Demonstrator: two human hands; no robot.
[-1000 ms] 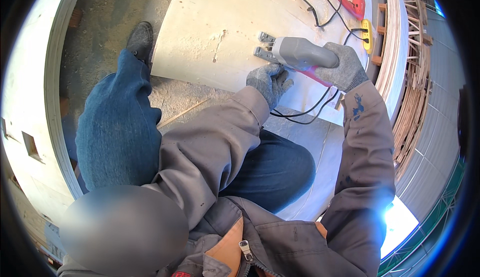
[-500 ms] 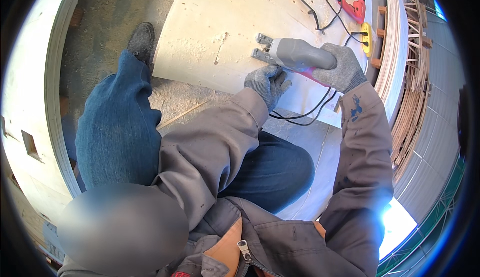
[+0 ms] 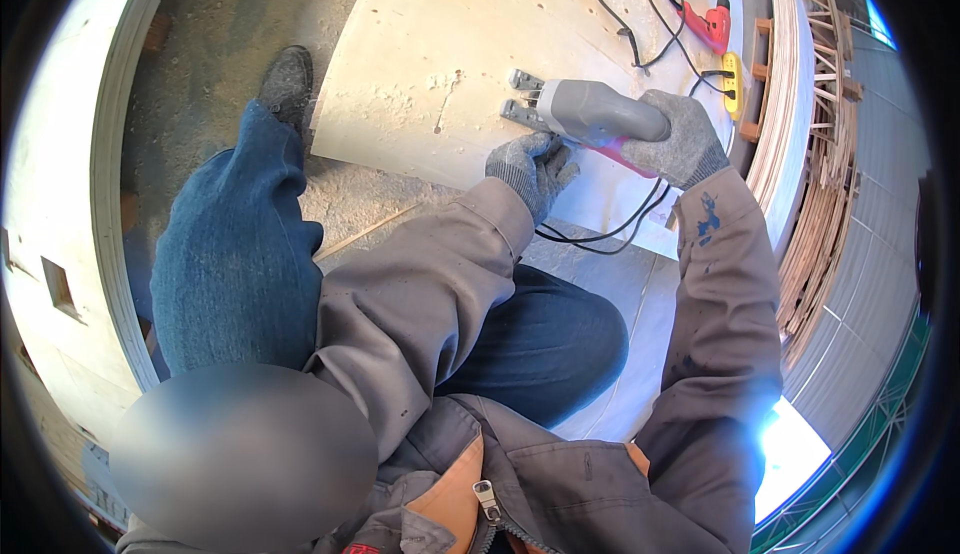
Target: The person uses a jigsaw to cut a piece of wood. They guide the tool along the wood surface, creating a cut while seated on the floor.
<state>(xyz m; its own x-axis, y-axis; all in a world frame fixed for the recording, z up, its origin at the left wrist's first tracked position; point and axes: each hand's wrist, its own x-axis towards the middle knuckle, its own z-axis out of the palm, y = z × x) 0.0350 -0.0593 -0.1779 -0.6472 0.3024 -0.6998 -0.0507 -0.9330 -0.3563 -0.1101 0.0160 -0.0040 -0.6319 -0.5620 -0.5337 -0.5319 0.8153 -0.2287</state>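
Note:
A grey and red jigsaw (image 3: 603, 112) rests on the pale plywood sheet (image 3: 400, 64), its forked metal shoe pointing left. My right hand (image 3: 688, 136), in a grey knit glove, is closed around its rear handle. Close beside the front of the saw is my gloved left hand (image 3: 532, 167), its fingers curled in; whatever they hold, if anything, is hidden. Sawdust and a short dark cut line (image 3: 445, 106) show on the sheet left of the saw. Black cord (image 3: 610, 246) loops below the tool.
A red drill (image 3: 708, 24) and a yellow power strip (image 3: 732, 86) with black cords lie at the far right. Stacked sheets (image 3: 790, 124) stand beyond. A thick wooden panel (image 3: 60, 184) is on the left, and a thin wood strip (image 3: 370, 229) lies on the dusty floor.
The view has shifted slightly. Both hands and the jigsaw keep nearly the same place on the sheet, with no grip visibly changed.

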